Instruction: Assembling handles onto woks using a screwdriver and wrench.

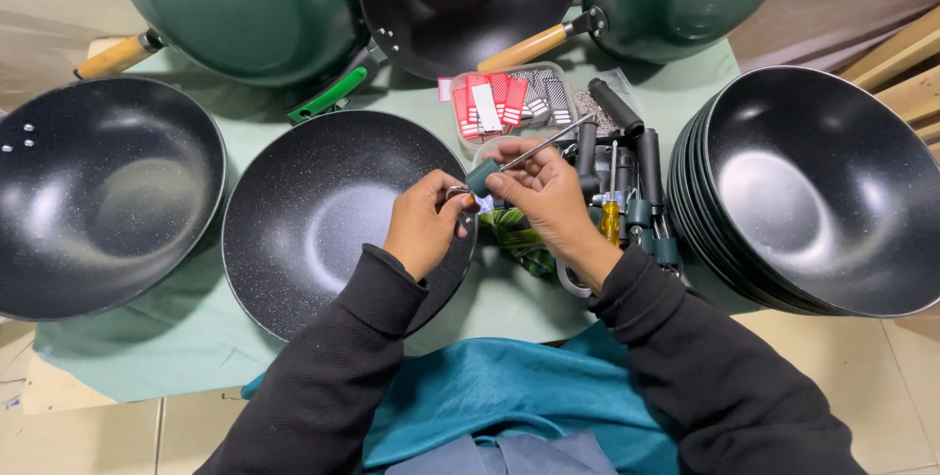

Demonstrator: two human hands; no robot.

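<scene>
My left hand (423, 223) pinches a small metal fitting over the speckled black wok (333, 215); my right hand (544, 197) grips a teal pan handle (483, 176), its rod pointing up-right. The fitting could slip from my fingertips into the wok. Both wrists bend inward, knuckles up

The scene is evenly lit from above, bright but soft. White glare spots lie in the stacked black pans (818, 191) at the right and in the pan (328, 215) in the middle. The hands throw only weak shadows. The wide lens bends the edges, so the outer pans look stretched. Focus is sharp in the centre, slightly softer toward the corners.
</scene>
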